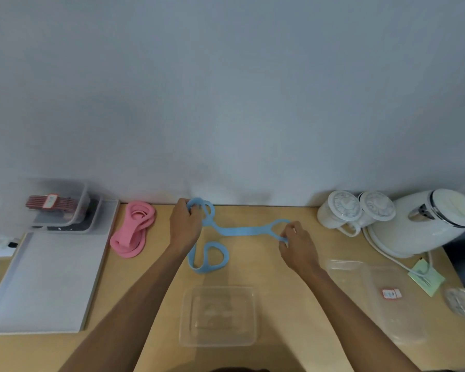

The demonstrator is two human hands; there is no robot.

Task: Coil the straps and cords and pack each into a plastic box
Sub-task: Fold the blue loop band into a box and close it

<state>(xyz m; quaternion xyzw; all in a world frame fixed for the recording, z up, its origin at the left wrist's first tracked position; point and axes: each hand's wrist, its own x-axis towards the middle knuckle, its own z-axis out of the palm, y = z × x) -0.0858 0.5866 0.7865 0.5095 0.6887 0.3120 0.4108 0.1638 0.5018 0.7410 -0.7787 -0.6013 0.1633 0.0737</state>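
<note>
A light blue strap [242, 231] stretches across the wooden table [279, 304] between my hands. My left hand [185, 224] grips looped turns of it near the wall. My right hand [297, 244] pinches its other end, where it forms a small loop. A slack part of the strap curls on the table below the left hand. An open clear plastic box [218, 316] stands in front of me with nothing in it. A pink strap [133, 232] lies bunched to the left.
A grey tray [46, 280] sits at the left, with a closed clear box [59, 205] holding a red cord behind it. A clear lid [381, 296] lies at the right. Two white jars [355, 210] and a white kettle [427, 224] stand at the back right.
</note>
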